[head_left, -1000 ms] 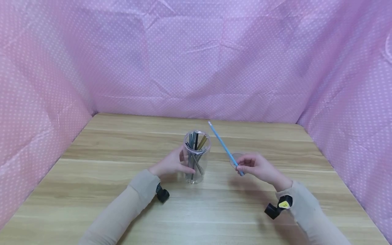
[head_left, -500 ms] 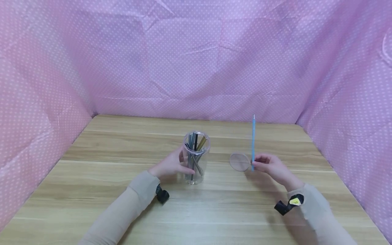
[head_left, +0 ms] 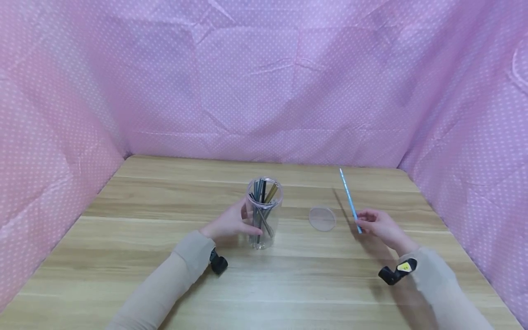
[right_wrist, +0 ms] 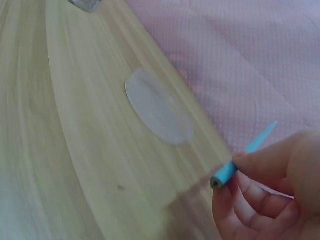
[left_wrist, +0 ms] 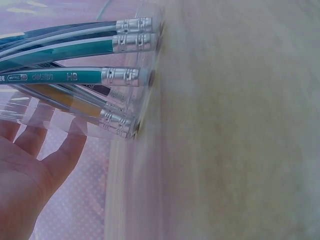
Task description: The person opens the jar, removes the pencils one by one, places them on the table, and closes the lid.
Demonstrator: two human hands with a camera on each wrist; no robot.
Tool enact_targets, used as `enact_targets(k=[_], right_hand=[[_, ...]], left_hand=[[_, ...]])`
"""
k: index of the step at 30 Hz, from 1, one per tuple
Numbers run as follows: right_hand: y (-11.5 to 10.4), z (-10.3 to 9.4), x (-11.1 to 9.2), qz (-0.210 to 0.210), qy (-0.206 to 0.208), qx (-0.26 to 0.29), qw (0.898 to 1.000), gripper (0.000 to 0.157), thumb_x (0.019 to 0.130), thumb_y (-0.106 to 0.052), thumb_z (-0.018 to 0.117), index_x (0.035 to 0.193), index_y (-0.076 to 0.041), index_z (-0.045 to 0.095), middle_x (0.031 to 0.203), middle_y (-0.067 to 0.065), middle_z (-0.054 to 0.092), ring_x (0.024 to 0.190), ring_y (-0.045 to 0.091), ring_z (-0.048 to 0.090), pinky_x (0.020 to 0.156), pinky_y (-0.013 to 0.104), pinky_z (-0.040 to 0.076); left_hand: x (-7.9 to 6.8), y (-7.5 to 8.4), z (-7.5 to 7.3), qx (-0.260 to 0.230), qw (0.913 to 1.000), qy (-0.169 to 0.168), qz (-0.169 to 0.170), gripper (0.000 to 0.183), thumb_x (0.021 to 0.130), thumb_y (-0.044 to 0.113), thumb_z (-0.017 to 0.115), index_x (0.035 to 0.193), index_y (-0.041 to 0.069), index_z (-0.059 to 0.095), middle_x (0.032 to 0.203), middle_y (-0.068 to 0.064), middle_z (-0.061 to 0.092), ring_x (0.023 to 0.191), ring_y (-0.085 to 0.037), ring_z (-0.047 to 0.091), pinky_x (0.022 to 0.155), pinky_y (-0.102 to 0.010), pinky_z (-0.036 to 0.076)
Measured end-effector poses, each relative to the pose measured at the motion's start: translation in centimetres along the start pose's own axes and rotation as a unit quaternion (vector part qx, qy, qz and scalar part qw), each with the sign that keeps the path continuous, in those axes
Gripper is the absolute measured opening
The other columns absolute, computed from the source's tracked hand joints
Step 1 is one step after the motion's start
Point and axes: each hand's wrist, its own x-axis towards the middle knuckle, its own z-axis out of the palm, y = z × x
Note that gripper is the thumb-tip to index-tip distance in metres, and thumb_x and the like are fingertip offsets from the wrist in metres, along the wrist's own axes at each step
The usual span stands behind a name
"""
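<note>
A clear plastic jar [head_left: 271,231] stands upright on the table, my left hand [head_left: 231,224] gripping its left side with the thumb across the front. Inside lean several pencils [head_left: 264,189], dark, green and gold. The left wrist view shows metal ferrules on the green pencils [left_wrist: 75,76], one printed HB. To the right, my right hand [head_left: 381,228] pinches a light blue pencil [head_left: 348,195] near its lower end, between thumb and fingers. Its other end points up and away, leaning left. In the right wrist view the blue pencil's [right_wrist: 225,176] near end looks flat and unsharpened.
A round clear lid [head_left: 322,219] lies flat on the table between the jar and my right hand. The wooden table [head_left: 198,183] ends at a pink dotted cloth [head_left: 264,91] that hangs behind and on both sides.
My right hand has moved right with the blue pencil, away from the lid, which now shows fully. The pencil swung upright and now leans left less than at first. My left hand and the jar stay put.
</note>
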Motion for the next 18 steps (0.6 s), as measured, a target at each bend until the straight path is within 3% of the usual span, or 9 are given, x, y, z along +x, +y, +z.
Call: enact_targets(k=[8, 18], right_hand=[[0.8, 0.1, 0.5, 0.025, -0.008, 0.004, 1.0, 0.038, 0.09, -0.002, 0.058, 0.115, 0.024, 0.047, 0.08, -0.006, 0.066, 0.067, 0.0, 0.055, 0.059, 0.016, 0.05], [-0.2, 1.7, 0.3, 0.055, 0.012, -0.06, 0.997, 0.032, 0.086, 0.002, 0.061, 0.11, 0.023, 0.054, 0.086, 0.012, 0.07, 0.071, 0.002, 0.059, 0.062, 0.019, 0.056]], left_hand=[[-0.2, 0.2, -0.1, 0.004, 0.9999, 0.005, -0.008, 0.104, 0.069, 0.013, 0.083, 0.151, 0.019, 0.019, 0.148, -0.011, 0.038, 0.132, -0.034, 0.041, 0.111, -0.052, 0.033], [-0.1, 0.2, -0.4, 0.004, 1.0, -0.001, 0.004, 0.099, 0.07, 0.012, 0.082, 0.149, 0.016, 0.023, 0.147, -0.01, 0.04, 0.133, -0.032, 0.041, 0.112, -0.05, 0.033]])
